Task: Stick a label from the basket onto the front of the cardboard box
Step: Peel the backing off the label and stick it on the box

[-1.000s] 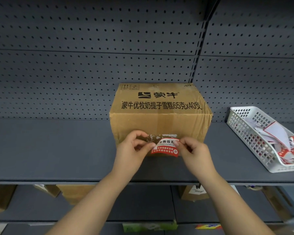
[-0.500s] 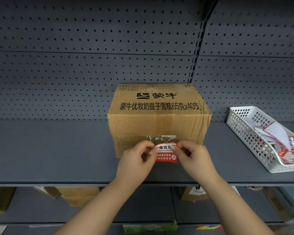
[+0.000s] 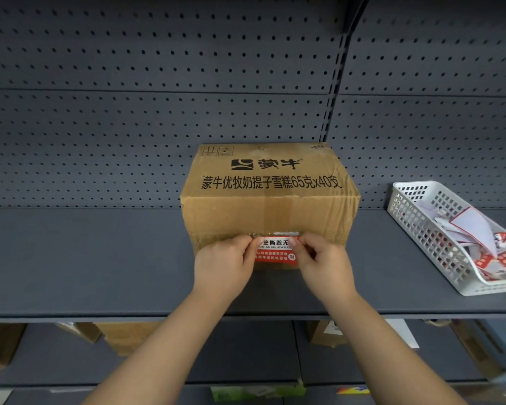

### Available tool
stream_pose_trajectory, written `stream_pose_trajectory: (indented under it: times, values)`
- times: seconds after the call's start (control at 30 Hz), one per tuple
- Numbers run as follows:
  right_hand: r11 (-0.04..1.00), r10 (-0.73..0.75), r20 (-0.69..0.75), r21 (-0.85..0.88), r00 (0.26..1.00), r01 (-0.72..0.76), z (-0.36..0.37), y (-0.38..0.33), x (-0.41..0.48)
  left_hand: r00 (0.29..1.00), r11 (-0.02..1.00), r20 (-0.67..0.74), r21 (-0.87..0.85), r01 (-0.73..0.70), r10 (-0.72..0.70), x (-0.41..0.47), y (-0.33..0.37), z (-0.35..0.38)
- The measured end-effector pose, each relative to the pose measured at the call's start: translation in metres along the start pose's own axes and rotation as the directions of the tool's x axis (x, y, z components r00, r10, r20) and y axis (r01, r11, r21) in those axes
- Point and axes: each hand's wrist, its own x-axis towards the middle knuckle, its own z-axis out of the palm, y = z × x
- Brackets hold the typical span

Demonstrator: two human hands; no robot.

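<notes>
A brown cardboard box (image 3: 269, 211) with black Chinese print stands on the grey shelf (image 3: 85, 258). A red and white label (image 3: 275, 252) lies flat against the lower front of the box. My left hand (image 3: 225, 267) pinches the label's top left corner, and my right hand (image 3: 323, 264) pinches its top right corner. My fingers cover both ends of the label. A white plastic basket (image 3: 415, 229) at the right holds several more red and white labels (image 3: 497, 258).
A perforated grey back panel (image 3: 158, 112) rises behind the shelf. Below the shelf, a lower level holds several cardboard boxes (image 3: 123, 337) and small packages. The basket overhangs toward the frame's right edge.
The label, curled and held in front of the box a second ago, has moved down and now lies flat against the box front. Both hands came closer together at its top corners.
</notes>
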Motion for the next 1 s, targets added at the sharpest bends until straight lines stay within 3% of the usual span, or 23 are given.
stream_pose_trajectory:
  times: [1.0]
  values:
    - [0.981,-0.084,-0.119,-0.184,0.989,0.061,0.016,-0.002,0.013,0.989,0.989,0.027,0.008,0.145,-0.145,0.016,-0.001,0.002]
